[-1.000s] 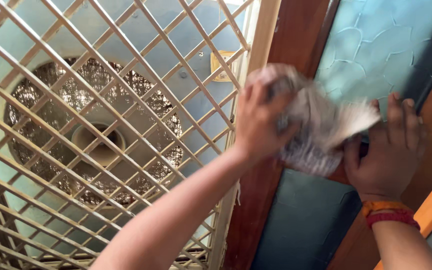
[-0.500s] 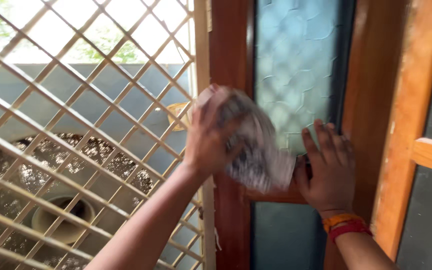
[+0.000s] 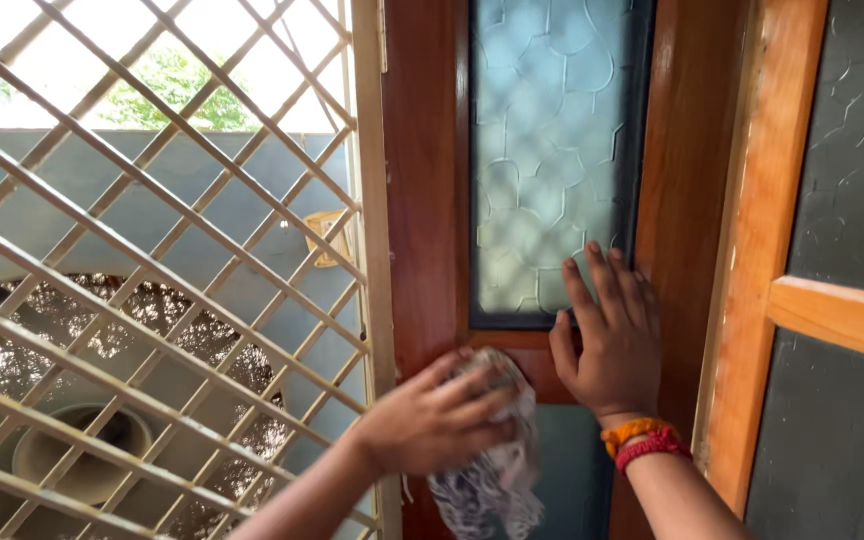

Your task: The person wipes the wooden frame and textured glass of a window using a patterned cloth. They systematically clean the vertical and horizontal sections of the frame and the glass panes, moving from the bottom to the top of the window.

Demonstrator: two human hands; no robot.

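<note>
A wooden door leaf (image 3: 422, 200) with a textured glass pane (image 3: 542, 150) is seen upright. A patterned cloth (image 3: 492, 470) is pressed against its wooden crossbar (image 3: 532, 355), and 1 flat palm (image 3: 607, 340) is laid over the crossbar and the pane's lower edge.

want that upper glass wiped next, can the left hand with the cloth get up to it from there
Probably yes. The left hand presses the cloth on the wooden frame just below the glass, and nothing lies between. The right hand covers only the pane's lower right corner.
</note>
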